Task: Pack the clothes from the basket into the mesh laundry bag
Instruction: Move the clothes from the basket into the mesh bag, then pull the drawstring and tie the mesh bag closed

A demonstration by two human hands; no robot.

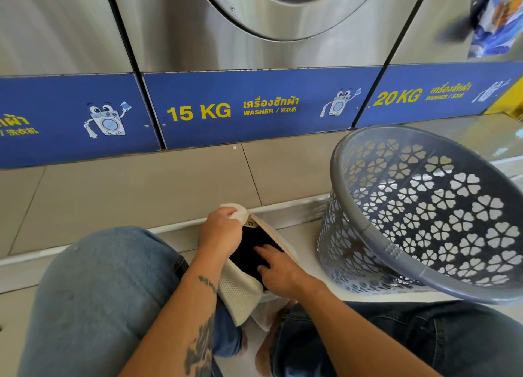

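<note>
A cream mesh laundry bag [240, 294] lies between my knees with its mouth held open. My left hand [219, 231] grips the bag's upper rim. My right hand [278, 269] presses flat on a black garment [249, 246] inside the bag's opening, fingers spread. The grey plastic laundry basket [362, 221] with flower-shaped holes stands tilted to the right of the bag; its inside looks bare apart from a dark patch low behind the wall.
Steel washing machines with blue panels [254, 108] marked 15 KG and 20 KG fill the wall ahead, above a tiled plinth [141, 184]. My jeans-clad knees [99, 291] flank the bag. A blue printed bag [495, 17] hangs at top right.
</note>
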